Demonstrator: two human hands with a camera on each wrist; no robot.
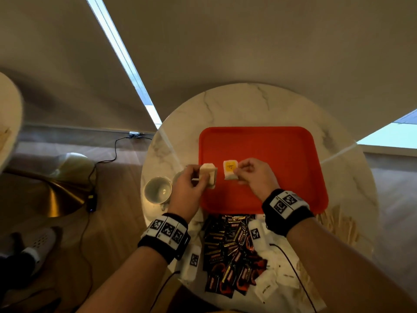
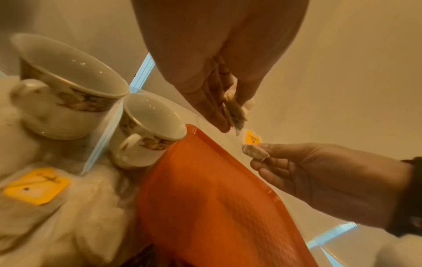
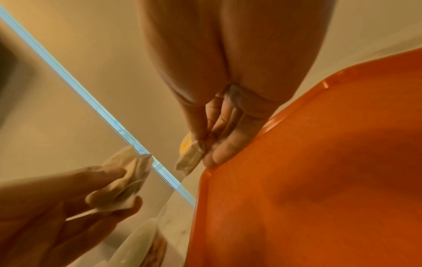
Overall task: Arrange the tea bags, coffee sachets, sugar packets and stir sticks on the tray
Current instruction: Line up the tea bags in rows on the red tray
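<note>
An orange tray [image 1: 282, 154] lies on the round marble table [image 1: 237, 105]. Above the tray's left edge my left hand [image 1: 194, 179] pinches a pale tea bag [image 1: 208, 175], which also shows in the right wrist view [image 3: 128, 173]. Just right of it, over the tray, my right hand [image 1: 250, 171] pinches a second tea bag with a yellow tag [image 1: 230, 169], the same yellow-tagged tea bag [image 2: 252, 144] in the left wrist view. The tray's floor [image 3: 319, 162] holds nothing visible. Black coffee sachets [image 1: 230, 251] lie heaped near the front edge.
Two white teacups [image 1: 158, 189] [image 2: 146, 130] stand left of the tray. White packets [image 1: 268, 288] and pale stir sticks [image 1: 338, 224] lie at the front right. More tea bags [image 2: 36, 186] sit left of the tray. A cable [image 1: 99, 161] runs across the floor.
</note>
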